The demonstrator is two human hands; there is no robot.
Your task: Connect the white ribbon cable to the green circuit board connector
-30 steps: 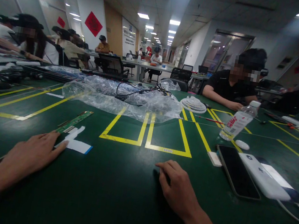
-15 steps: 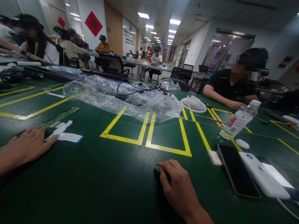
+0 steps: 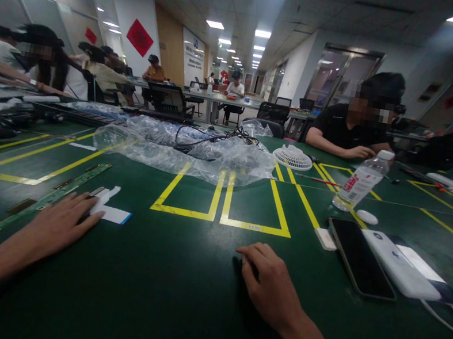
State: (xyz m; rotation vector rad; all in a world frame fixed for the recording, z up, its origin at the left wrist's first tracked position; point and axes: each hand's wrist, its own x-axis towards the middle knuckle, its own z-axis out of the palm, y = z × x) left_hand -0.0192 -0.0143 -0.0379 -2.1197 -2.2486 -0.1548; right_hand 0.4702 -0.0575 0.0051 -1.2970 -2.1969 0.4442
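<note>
On the left of the green table lies a long, narrow green circuit board (image 3: 75,181), with a white ribbon cable (image 3: 115,215) that has a blue end. My left hand (image 3: 56,224) rests palm down over the board's edge, its fingers stretched out and its thumb beside the cable. Whether the fingertips press on the board or the cable is hard to make out. Right of centre, my right hand (image 3: 270,282) lies on the bare table. Its index finger points left, the other fingers are loosely bent, and nothing shows in it.
Clear plastic wrap (image 3: 211,155) with black cables lies across the middle. A white fan grille (image 3: 293,157), a bottle (image 3: 362,182), a black phone (image 3: 362,258) and a white phone (image 3: 400,264) with a cord are on the right. A co-worker (image 3: 348,126) sits opposite.
My left hand has shifted right, and the ribbon cable has moved right with it. The circuit board's far end sits slightly further left, and more of the board shows. My right hand stays put.
</note>
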